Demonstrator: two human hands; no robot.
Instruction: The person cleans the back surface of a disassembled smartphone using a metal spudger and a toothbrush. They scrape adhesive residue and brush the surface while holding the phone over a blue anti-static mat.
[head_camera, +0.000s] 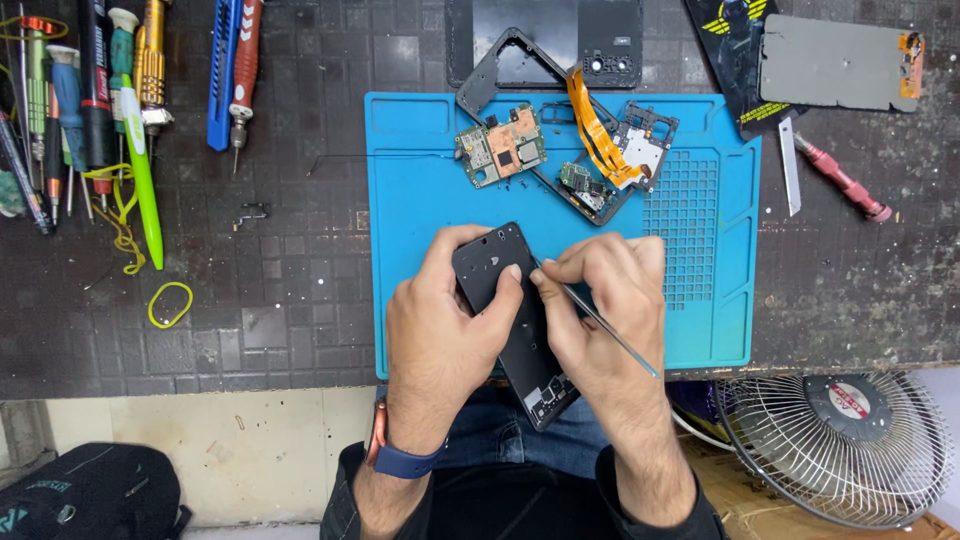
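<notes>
Gripped the opened black phone body (510, 320) with left hand (445, 320) to steady it over the blue mat (420, 180) while right hand (600, 300) pinched metal tweezers (605, 325) against it.

Colour and pattern record: workbench, head view.

Blue work mat (420, 180) carries a moulded grid patch at centre right; black phone frame (515, 320) at centre. Green-and-copper circuit board (500, 148), orange ribbon cable (595, 135) above. Worktop (290, 290) is dark, chequered with square tiles. Upper left: lime-green pen (143, 180), blue-and-red cutter (226, 70). Yellow rubber band (170, 304) at left. Red-handled tool (845, 182) upper right. Navy watch strap (405, 462), orange-edged, bottom centre.
</notes>
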